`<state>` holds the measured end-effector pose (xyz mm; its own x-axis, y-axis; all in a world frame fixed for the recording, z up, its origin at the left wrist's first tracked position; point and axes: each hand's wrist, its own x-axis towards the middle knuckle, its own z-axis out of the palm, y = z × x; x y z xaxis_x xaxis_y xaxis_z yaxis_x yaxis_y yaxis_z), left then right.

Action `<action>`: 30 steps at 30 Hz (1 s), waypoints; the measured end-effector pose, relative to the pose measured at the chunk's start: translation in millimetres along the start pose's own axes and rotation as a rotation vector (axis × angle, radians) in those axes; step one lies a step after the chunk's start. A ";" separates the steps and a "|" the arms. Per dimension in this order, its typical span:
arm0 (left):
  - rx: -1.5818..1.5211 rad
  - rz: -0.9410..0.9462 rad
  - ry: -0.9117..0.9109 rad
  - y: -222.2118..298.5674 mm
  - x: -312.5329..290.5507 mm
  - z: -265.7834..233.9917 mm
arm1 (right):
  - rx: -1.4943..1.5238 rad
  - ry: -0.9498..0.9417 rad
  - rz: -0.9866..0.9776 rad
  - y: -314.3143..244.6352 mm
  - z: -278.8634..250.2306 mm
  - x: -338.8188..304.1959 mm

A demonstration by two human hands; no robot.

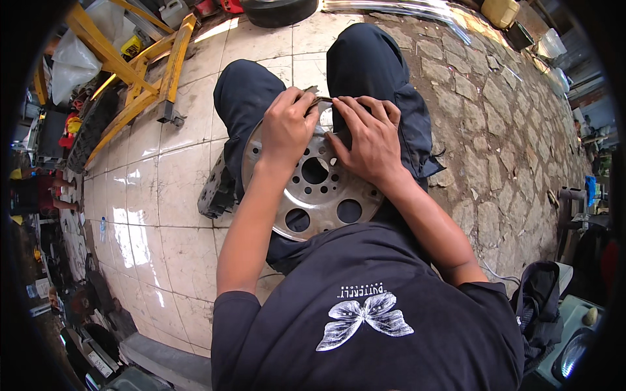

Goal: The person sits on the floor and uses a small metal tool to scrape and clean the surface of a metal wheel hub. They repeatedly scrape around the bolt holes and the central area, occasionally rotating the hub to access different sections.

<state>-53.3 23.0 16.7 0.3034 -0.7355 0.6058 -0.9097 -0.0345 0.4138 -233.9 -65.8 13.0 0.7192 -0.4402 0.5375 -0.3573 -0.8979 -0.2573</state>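
A round silvery metal disc with several round holes lies tilted across my lap, between my thighs. Over its far edge, my left hand is closed, thumb and fingers pinching a thin dark sheet with a ragged edge. My right hand meets it there, bent fingertips on the same sheet and thumb reaching down toward the disc. What the sheet is made of I cannot tell, since my fingers cover most of it.
A dark ribbed part stands on the pale tiles beside my left leg. Yellow metal stands rise at the far left. Beyond my knees sits a black round object. Rough stone paving runs along the right, with a dark bag near me.
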 end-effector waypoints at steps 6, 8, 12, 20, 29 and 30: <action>-0.074 -0.010 -0.082 10.5 -13.2 -15.6 | -0.010 0.013 -0.005 4.8 1.5 3.6; -0.060 -0.005 -0.062 7.9 -9.0 -13.3 | -0.025 0.022 -0.010 6.4 3.3 7.0; -0.015 0.016 -0.008 -2.4 5.6 0.4 | -0.020 0.014 -0.011 5.5 4.0 8.3; -0.106 -0.018 -0.095 7.8 -14.8 -12.5 | -0.014 0.011 -0.002 4.9 0.8 6.3; -0.073 0.034 -0.062 -7.7 7.4 -0.4 | 0.003 0.020 -0.008 5.6 2.1 8.7; -0.065 0.032 -0.086 -6.7 5.0 -3.1 | -0.001 0.018 -0.008 5.6 2.0 8.0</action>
<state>-44.8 21.7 19.1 0.2466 -0.7909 0.5601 -0.8976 0.0316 0.4397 -228.9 -74.4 14.2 0.7111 -0.4330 0.5540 -0.3525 -0.9013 -0.2520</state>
